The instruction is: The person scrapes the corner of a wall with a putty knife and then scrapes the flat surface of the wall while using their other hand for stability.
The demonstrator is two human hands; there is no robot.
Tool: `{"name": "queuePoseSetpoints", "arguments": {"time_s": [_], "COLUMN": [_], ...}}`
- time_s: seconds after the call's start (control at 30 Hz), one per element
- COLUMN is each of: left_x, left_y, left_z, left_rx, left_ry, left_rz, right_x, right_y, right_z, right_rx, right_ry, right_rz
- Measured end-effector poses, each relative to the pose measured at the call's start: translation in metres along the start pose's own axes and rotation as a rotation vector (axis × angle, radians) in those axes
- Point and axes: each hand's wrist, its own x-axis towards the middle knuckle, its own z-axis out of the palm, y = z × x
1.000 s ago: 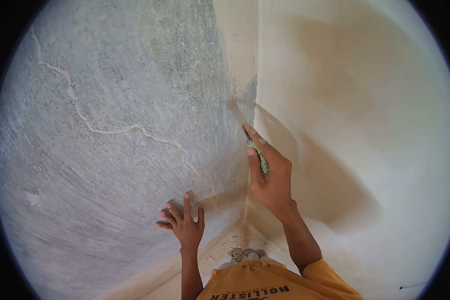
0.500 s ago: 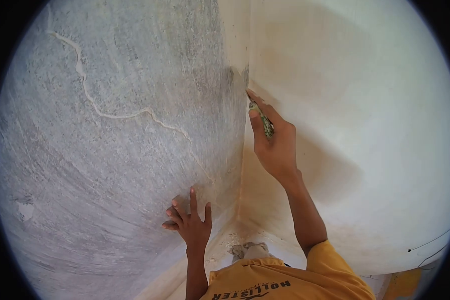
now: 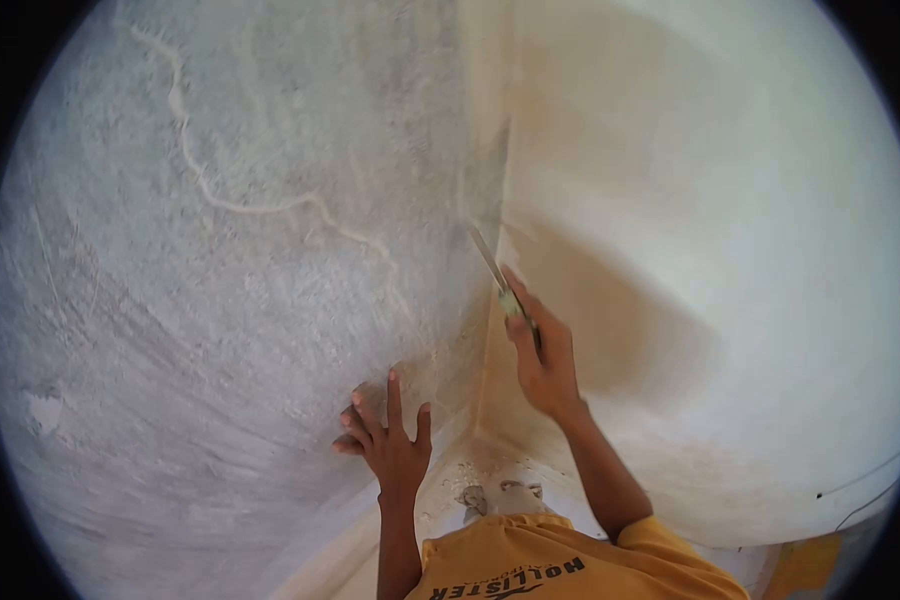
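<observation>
A mustard-yellow shirt point(image 3: 620, 573) with a short right sleeve point(image 3: 668, 548) bears dark "HOLLISTER" lettering point(image 3: 556, 571).

Right-hand fingers point(image 3: 532, 302) and scraper point(image 3: 488, 258) now lower, having slid toward 6 o'clock along wall corner point(image 3: 505, 190) since half second ago. Blade shows as narrow strip; broad face showed then. More shadow point(image 3: 610, 300) visible toward 12 o'clock from fingers. Wall crack point(image 3: 255, 210) shifts toward 1 o'clock in view. Yellow surface point(image 3: 808, 565) at 5 o'clock edge, unseen second ago.
</observation>
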Motion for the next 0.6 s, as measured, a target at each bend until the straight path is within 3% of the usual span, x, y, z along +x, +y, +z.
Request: {"name": "queuePoseSetpoints", "arguments": {"time_s": [0.13, 0.23, 0.27, 0.4, 0.6], "left_x": [0.002, 0.002, 0.005, 0.001, -0.010], "left_y": [0.024, 0.043, 0.050, 0.067, 0.109], "left_z": [-0.048, -0.061, -0.060, -0.060, -0.053], "left_rx": [-0.550, -1.265, -1.364, -1.525, -1.711], "left_ry": [-0.022, -0.276, -0.288, -0.495, -0.432], "left_rz": [-0.085, -0.382, -0.472, -0.504, -0.775], "right_x": [-0.066, -0.091, -0.093, -0.109, -0.116], "right_y": [0.021, 0.023, 0.021, 0.033, 0.052], "right_z": [0.013, 0.009, 0.004, -0.010, -0.026], "right_rx": [0.219, 0.194, 0.189, 0.193, 0.258], "right_ry": [-0.074, -0.165, -0.203, -0.288, -0.384], "right_rz": [0.216, 0.209, 0.208, 0.228, 0.239]}}
